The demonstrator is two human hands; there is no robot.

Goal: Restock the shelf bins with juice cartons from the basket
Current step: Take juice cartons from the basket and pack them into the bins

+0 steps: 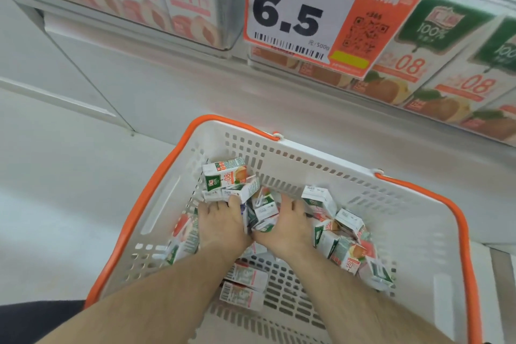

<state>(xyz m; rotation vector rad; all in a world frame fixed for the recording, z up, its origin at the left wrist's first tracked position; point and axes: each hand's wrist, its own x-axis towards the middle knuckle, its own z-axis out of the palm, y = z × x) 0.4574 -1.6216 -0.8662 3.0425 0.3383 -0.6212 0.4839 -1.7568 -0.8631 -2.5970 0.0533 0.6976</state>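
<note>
- We stand over the white basket [413,220] with its orange rim, which sits just below the shelf so cartons have only a short way to travel upward; every place below is told against this basket.
- Above and beyond the basket's far wall run the clear shelf bins [435,70], the right-hand one holding green-and-orange juice cartons, the left-hand one [156,5] holding pink peach-printed ones, all upright with faces outward so shoppers can read them.
- Between those bins hangs the orange price tag [304,17] reading 6.5, just above the basket's far rim.
- Inside the basket lie the loose juice cartons [346,254], tumbled at all angles across the middle and right of its floor, with two more [243,285] flat near the front wall.
- Our left hand [220,226] reaches into the basket's left-centre, palm down; its fingertips dip under a small stack topped by an orange carton [224,176], though we cannot tell whether they are clamped on it or only pressing against it.
- Our right hand [290,226] sits just beside the left, thumb apart from the fingers, curled around a green-topped carton [264,211] at the basket's centre, as if gathering several at once.
- We judge the restocking is partway: plenty still waits in the basket.
</note>
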